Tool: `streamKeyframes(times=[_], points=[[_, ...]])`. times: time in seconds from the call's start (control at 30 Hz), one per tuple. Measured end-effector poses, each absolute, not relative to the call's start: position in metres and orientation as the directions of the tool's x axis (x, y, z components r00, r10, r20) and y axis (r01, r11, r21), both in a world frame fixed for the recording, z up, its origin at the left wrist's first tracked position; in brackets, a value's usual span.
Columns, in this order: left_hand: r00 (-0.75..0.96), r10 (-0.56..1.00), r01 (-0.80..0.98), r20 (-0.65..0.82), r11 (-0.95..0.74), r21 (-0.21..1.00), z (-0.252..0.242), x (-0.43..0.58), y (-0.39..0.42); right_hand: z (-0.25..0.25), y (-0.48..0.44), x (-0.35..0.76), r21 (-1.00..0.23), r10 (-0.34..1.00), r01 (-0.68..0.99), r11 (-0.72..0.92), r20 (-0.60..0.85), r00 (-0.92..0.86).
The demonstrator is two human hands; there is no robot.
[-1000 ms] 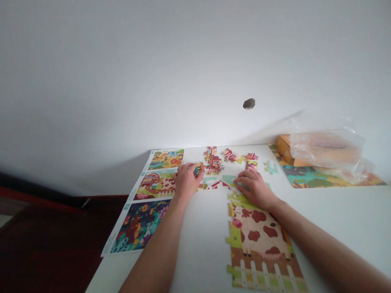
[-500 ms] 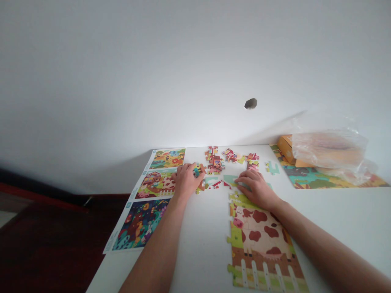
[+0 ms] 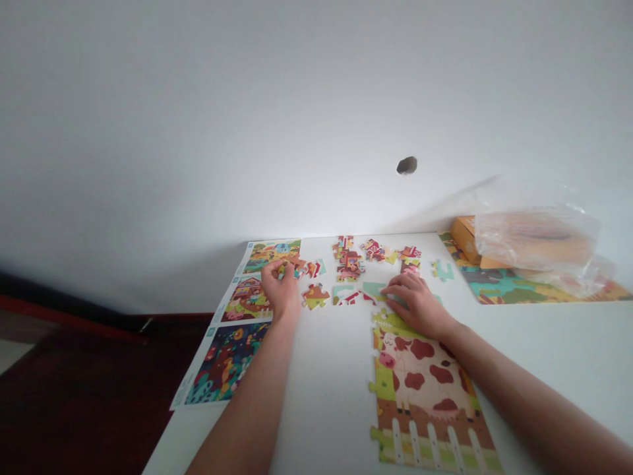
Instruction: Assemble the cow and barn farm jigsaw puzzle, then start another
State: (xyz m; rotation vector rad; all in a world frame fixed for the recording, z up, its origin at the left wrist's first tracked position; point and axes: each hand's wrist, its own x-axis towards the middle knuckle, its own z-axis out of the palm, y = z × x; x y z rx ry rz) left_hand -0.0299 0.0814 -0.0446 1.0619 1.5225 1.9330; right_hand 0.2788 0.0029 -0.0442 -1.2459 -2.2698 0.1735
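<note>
My left hand (image 3: pixel 279 289) is raised a little over the white table (image 3: pixel 326 389), its fingers pinched on a small puzzle piece (image 3: pixel 297 264) near the picture sheet (image 3: pixel 232 330). My right hand (image 3: pixel 416 303) lies flat with its fingers spread on the top edge of the partly built cow puzzle (image 3: pixel 425 396), touching a teal piece (image 3: pixel 374 290). Between the hands lie a loose brown and green piece (image 3: pixel 315 296) and a red and white piece (image 3: pixel 352 298). Several loose pieces (image 3: pixel 368 254) are scattered beyond the hands, near the wall.
An orange box (image 3: pixel 465 237) under a crumpled clear plastic bag (image 3: pixel 537 247) sits at the back right on a finished colourful puzzle (image 3: pixel 499 287). The table's left edge drops to a dark red floor (image 3: pixel 74 396). A white wall stands right behind the table.
My left hand has lifted and drawn back to the left with a small piece in its fingers, uncovering the brown and green piece. My right hand has stayed in place.
</note>
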Motion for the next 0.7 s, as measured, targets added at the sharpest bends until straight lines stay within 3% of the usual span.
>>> streamKeyframes(times=[0.1,0.2,0.23,0.3,0.37,0.43,0.53,0.7], points=[[-0.535,0.827,-0.050,0.175,-0.238,0.970,-0.047,-0.026,0.083,-0.045,0.003,0.279,-0.356,0.811,0.742,0.568,0.395,-0.431],[-0.334,0.937,-0.164,0.105,-0.167,0.972,-0.044,-0.020,0.078,-0.044,0.003,0.279,-0.353,0.811,0.744,0.567,0.396,-0.430],[-0.282,0.950,-0.111,0.132,-0.169,0.979,-0.043,-0.019,0.076,-0.044,0.003,0.279,-0.353,0.812,0.745,0.566,0.396,-0.429],[-0.217,0.942,0.159,0.257,-0.225,0.961,-0.041,-0.019,0.071,-0.043,0.003,0.279,-0.354,0.811,0.743,0.568,0.397,-0.431],[-0.148,0.909,0.498,0.390,-0.272,0.824,-0.040,-0.022,0.069,-0.041,0.002,0.278,-0.354,0.808,0.741,0.571,0.401,-0.431],[-0.073,0.891,0.729,0.448,-0.259,0.633,-0.039,-0.023,0.069,-0.040,0.002,0.278,-0.354,0.807,0.740,0.571,0.406,-0.429],[-0.021,0.912,0.874,0.410,-0.182,0.451,-0.040,-0.023,0.070,-0.039,0.002,0.278,-0.363,0.803,0.731,0.578,0.411,-0.431],[-0.050,0.941,0.926,0.333,-0.082,0.369,-0.041,-0.020,0.067,-0.033,0.000,0.275,-0.349,0.781,0.708,0.614,0.397,-0.482]])
